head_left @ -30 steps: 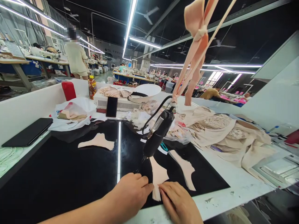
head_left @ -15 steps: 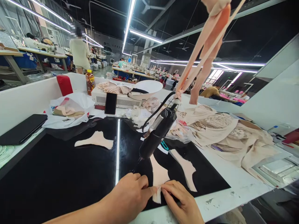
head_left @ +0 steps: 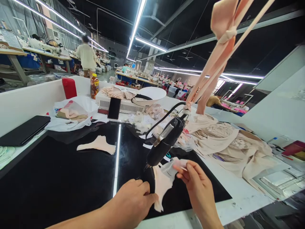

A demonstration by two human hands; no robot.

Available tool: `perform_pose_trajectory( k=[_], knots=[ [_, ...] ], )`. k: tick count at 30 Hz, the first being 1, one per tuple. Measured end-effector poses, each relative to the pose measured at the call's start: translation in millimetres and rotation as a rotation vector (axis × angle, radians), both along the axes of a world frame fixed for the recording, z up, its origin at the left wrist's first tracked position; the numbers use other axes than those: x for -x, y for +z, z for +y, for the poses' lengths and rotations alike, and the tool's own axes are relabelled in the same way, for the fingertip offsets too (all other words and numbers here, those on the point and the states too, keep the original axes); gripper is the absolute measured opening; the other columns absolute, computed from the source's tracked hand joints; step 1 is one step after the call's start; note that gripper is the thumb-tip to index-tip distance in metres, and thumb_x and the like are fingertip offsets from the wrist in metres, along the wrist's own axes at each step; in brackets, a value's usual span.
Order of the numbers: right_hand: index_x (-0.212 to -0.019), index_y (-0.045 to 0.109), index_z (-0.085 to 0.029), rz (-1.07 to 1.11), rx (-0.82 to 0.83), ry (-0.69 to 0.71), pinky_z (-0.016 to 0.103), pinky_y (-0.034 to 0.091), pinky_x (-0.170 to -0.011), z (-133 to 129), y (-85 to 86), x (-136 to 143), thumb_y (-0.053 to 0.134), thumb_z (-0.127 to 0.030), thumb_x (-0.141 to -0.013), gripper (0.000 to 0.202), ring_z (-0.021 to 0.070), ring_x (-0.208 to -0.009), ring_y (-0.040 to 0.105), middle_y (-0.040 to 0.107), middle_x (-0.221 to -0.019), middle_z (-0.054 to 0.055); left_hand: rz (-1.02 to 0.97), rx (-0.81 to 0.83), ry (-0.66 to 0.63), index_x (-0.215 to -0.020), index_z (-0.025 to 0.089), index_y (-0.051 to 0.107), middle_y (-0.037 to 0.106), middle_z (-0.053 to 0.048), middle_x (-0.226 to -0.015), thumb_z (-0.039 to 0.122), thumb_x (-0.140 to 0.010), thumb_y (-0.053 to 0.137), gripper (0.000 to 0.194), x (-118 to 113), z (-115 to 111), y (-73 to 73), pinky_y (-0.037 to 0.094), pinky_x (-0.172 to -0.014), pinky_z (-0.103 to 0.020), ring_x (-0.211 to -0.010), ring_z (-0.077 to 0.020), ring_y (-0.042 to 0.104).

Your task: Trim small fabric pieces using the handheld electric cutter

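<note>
Black tabletop (head_left: pixel 71 178) | strip lights (head_left: pixel 136 28) | left hand (head_left: pixel 135 201) on fabric (head_left: pixel 161 184), grip unclear | right hand (head_left: pixel 199 186) pinching sheer layer (head_left: pixel 168 168)

pale peach cut fabric (head_left: pixel 161 184) lies on the black surface (head_left: pixel 71 178), a sheer whitish piece (head_left: pixel 168 169) raised at its right edge

My fabric (head_left: pixel 162 184) is pale peach, my tool (head_left: pixel 165 140) and mat (head_left: pixel 71 178) black, the straps (head_left: pixel 209 79) salmon pink, the bag (head_left: pixel 69 126) white, the bottle (head_left: pixel 94 88) brown with a yellow cap (head_left: pixel 94 75)
</note>
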State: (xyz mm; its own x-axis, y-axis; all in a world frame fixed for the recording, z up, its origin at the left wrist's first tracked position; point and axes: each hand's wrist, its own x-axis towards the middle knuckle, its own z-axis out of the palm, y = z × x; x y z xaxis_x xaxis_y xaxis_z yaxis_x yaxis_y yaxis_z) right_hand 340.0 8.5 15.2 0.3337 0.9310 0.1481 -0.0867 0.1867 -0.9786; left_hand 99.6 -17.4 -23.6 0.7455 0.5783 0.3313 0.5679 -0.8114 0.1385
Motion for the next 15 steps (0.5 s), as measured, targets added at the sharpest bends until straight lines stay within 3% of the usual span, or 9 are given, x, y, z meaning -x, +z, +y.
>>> perform_pose_trajectory(
  k=[2, 4, 9, 13, 15],
  knots=[
    [-0.092, 0.067, -0.023, 0.065, -0.103, -0.065, 0.026, 0.063, -0.071, 12.3, 14.2, 0.4, 0.083, -0.051, -0.079, 0.035, 0.0231, -0.092, 0.079, 0.079, -0.093, 0.003, 0.010, 0.013, -0.002, -0.115, 0.025, 0.060, 0.060, 0.000, -0.088, 0.016, -0.096, 0.060, 0.021, 0.2, -0.4, 2.4, 0.038, -0.061, -0.034, -0.072, -0.0198, 0.055],
    [-0.093, 0.065, -0.024, 0.108, -0.209, -0.130, 0.028, 0.063, -0.079, 20.7, 29.0, 0.0, 0.082, -0.047, -0.080, 0.031, 0.0218, -0.098, 0.078, 0.079, -0.095, 0.001, 0.018, 0.040, 0.000, -0.116, 0.025, 0.061, 0.061, 0.000, -0.090, 0.015, -0.096, 0.060, 0.023, 0.4, -0.9, 5.5, 0.039, -0.062, -0.033, -0.073, -0.0196, 0.056],
    [-0.091, 0.067, -0.024, 0.125, -0.386, -0.186, 0.026, 0.061, -0.083, 9.2, 53.0, 4.6, 0.081, -0.039, -0.082, 0.022, 0.0158, -0.089, 0.076, 0.077, -0.089, -0.001, 0.002, 0.128, -0.001, -0.122, 0.026, 0.064, 0.064, -0.002, -0.093, 0.012, -0.095, 0.058, 0.031, 1.3, -1.5, 11.6, 0.041, -0.065, -0.032, -0.077, -0.0201, 0.059],
    [-0.084, 0.072, -0.021, 0.052, -0.369, -0.021, 0.024, 0.061, -0.073, -24.8, 38.8, 11.8, 0.078, -0.040, -0.087, 0.021, 0.0152, -0.073, 0.071, 0.071, -0.077, 0.002, -0.120, 0.261, -0.012, -0.129, 0.026, 0.066, 0.068, -0.004, -0.100, 0.015, -0.098, 0.053, 0.035, 5.2, 2.8, 11.7, 0.045, -0.073, -0.032, -0.085, -0.0209, 0.063],
    [-0.089, 0.074, -0.022, -0.026, -0.355, 0.211, 0.026, 0.060, -0.069, -39.4, 21.7, 14.3, 0.065, -0.046, -0.097, 0.026, 0.0178, -0.075, 0.071, 0.071, -0.077, 0.004, -0.288, 0.427, 0.002, -0.126, 0.026, 0.069, 0.070, -0.004, -0.102, 0.017, -0.100, 0.049, 0.033, 7.5, 7.4, 12.5, 0.046, -0.081, -0.031, -0.091, -0.0202, 0.065]
  ],
)
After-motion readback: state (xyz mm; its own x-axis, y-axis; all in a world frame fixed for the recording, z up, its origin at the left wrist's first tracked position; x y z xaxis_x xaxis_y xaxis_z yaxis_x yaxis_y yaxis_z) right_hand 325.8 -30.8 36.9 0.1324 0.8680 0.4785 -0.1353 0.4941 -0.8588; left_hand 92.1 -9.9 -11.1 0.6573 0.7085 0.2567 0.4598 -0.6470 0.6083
